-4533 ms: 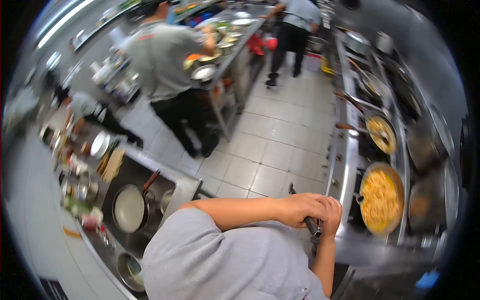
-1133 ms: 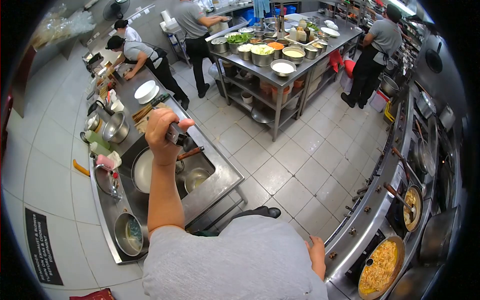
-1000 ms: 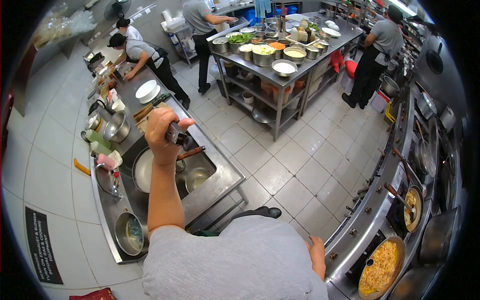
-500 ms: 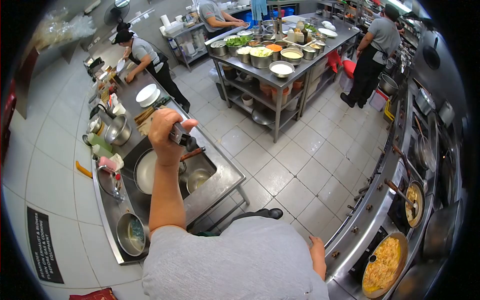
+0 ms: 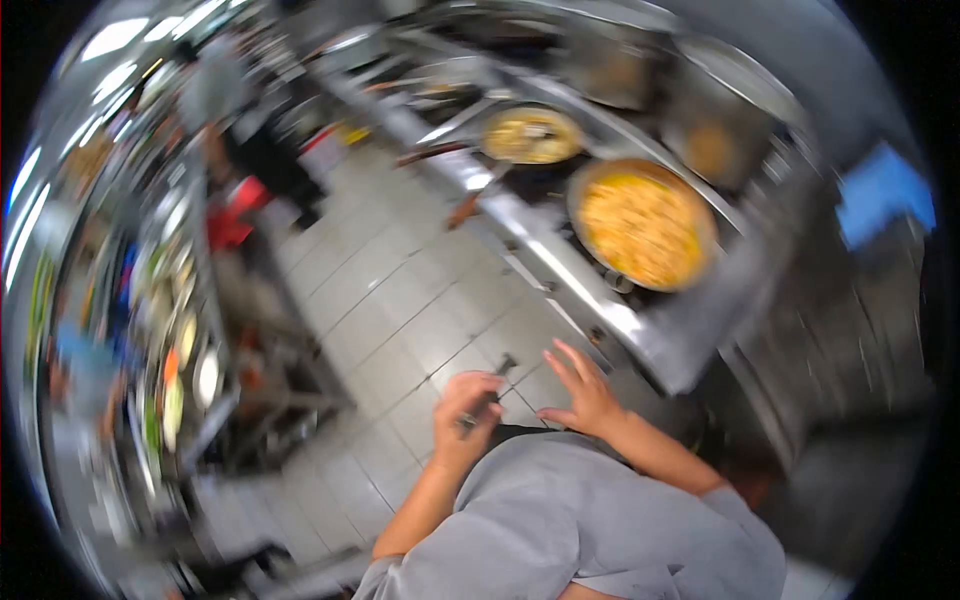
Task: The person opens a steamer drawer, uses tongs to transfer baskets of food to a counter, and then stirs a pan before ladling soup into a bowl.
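Observation:
My left hand (image 5: 463, 420) is closed around a short dark metal handle (image 5: 480, 411), held in front of my waist; blur hides its exact kind. To its right, my right hand (image 5: 590, 398) is empty, with fingers and thumb spread. Both hands are above the tiled floor, short of the stove's front edge. On the stove, a wide pan (image 5: 711, 243) holds a yellow-orange cooked mixture (image 5: 640, 222). Behind it sits a smaller pan (image 5: 573, 133) of pale yellow food, a handle pointing left.
The steel stove front (image 5: 610, 310) runs diagonally ahead of me. Large pots (image 5: 715, 120) stand behind the pans. Along the left is a prep table (image 5: 215, 420) with bowls of ingredients. A person in dark trousers (image 5: 265, 150) stands farther up the aisle; a blue cloth (image 5: 885, 200) is at right.
My view has swung right from the sink to the stove. My left hand has come down from above the sink to my waist, still gripping the handle; my right hand has risen, fingers spread.

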`<state>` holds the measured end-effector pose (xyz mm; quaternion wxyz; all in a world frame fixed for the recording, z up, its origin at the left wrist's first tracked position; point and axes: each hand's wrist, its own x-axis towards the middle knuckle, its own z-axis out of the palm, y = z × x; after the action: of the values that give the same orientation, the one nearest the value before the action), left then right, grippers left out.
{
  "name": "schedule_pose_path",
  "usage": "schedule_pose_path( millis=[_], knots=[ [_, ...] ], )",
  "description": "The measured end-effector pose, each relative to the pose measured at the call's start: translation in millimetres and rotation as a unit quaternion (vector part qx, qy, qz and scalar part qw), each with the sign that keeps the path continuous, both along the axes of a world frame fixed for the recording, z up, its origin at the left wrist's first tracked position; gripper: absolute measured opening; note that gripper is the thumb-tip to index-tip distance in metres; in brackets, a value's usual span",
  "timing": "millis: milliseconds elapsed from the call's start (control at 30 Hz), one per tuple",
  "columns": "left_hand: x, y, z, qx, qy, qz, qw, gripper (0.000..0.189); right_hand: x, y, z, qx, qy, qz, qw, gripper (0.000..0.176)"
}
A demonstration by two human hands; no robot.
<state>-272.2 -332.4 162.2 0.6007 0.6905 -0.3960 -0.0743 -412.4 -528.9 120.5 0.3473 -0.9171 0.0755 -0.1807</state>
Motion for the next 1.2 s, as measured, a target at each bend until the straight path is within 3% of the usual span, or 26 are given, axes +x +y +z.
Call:
schedule_pose_path(
  millis=[67, 133, 167, 200, 233, 300, 333, 400, 433, 467, 533, 600, 667, 733, 767, 800, 833, 900, 933, 967, 1067, 1100, 1133, 1167, 1200],
  knots=[
    [5, -55, 13, -0.009, -0.057, -0.272, 0.960, 0.033, -8, -7, 26, -0.035, -0.021, -0.093, 0.995, 0.065],
    [3, -89, 13, -0.046, -0.077, -0.440, 0.893, 0.044, -29, -6, 27, -0.086, -0.038, -0.182, 0.979, 0.057],
    [2, -104, 18, -0.059, -0.073, -0.505, 0.858, 0.044, -44, -6, 10, -0.072, -0.008, -0.186, 0.980, 0.043],
    [3, -117, 24, -0.036, -0.101, -0.527, 0.843, 0.051, -63, -1, 2, -0.055, 0.021, -0.196, 0.979, 0.030],
    [4, -129, 26, -0.019, -0.135, -0.551, 0.824, 0.058, -73, 13, 4, -0.028, -0.017, -0.303, 0.952, 0.012],
    [19, -138, -7, 0.014, -0.238, -0.533, 0.812, 0.081, -109, 43, 11, -0.020, -0.042, -0.456, 0.889, 0.014],
    [25, -141, -17, 0.051, -0.192, -0.558, 0.806, 0.082, -129, 64, 16, -0.005, -0.070, -0.516, 0.854, 0.017],
    [28, -141, -47, 0.158, -0.120, -0.580, 0.790, 0.083, -170, 120, 32, -0.011, -0.069, -0.650, 0.757, 0.020],
    [33, -142, -66, 0.224, -0.100, -0.575, 0.781, 0.083, -184, 147, 41, 0.016, -0.110, -0.749, 0.653, 0.020],
    [41, -144, -84, 0.268, -0.155, -0.591, 0.745, 0.086, -199, 170, 48, 0.039, -0.159, -0.824, 0.543, 0.021],
    [54, -149, -109, 0.294, -0.224, -0.616, 0.696, 0.089, -247, 224, 57, 0.042, -0.215, -0.886, 0.409, 0.027],
    [58, -151, -124, 0.304, -0.271, -0.654, 0.637, 0.086, -277, 275, 103, -0.059, -0.178, -0.939, 0.287, 0.030],
    [42, -159, -123, 0.293, -0.285, -0.674, 0.615, 0.084, -332, 323, 124, -0.176, -0.138, -0.949, 0.220, 0.029],
    [23, -165, -110, 0.286, -0.300, -0.686, 0.598, 0.082, -370, 355, 179, -0.265, -0.098, -0.948, 0.149, 0.028],
    [4, -165, -95, 0.289, -0.303, -0.689, 0.592, 0.081, -417, 376, 189, -0.379, -0.035, -0.918, 0.116, 0.032],
    [-10, -166, -85, 0.292, -0.306, -0.692, 0.585, 0.080, -416, 387, 235, -0.277, -0.048, -0.953, 0.116, 0.035],
    [-20, -177, -98, 0.234, -0.319, -0.707, 0.586, 0.078, -445, 394, 258, -0.276, -0.062, -0.956, 0.084, 0.036],
    [-53, -181, -79, 0.225, -0.334, -0.720, 0.565, 0.078, -431, 393, 322, -0.169, -0.198, -0.958, 0.121, 0.038],
    [-71, -180, -68, 0.226, -0.341, -0.730, 0.548, 0.077, -477, 404, 320, -0.338, 0.026, -0.939, 0.065, 0.038],
    [-85, -173, -61, 0.219, -0.335, -0.729, 0.556, 0.076, -504, 411, 319, -0.305, 0.004, -0.948, 0.095, 0.040],
    [-113, -166, -59, 0.169, -0.368, -0.758, 0.512, 0.077, -519, 406, 296, -0.368, 0.023, -0.929, 0.033, 0.042],
    [-118, -166, -64, 0.177, -0.377, -0.762, 0.496, 0.076, -526, 408, 282, -0.379, 0.004, -0.925, 0.034, 0.044],
    [-120, -167, -76, 0.185, -0.356, -0.776, 0.487, 0.076, -523, 409, 269, -0.416, -0.003, -0.909, -0.008, 0.039],
    [-127, -160, -76, 0.192, -0.366, -0.777, 0.474, 0.076, -515, 413, 262, -0.381, -0.002, -0.925, -0.007, 0.041],
    [-132, -154, -76, 0.201, -0.380, -0.780, 0.454, 0.076, -531, 425, 242, -0.413, 0.027, -0.910, 0.034, 0.043]
  ],
)
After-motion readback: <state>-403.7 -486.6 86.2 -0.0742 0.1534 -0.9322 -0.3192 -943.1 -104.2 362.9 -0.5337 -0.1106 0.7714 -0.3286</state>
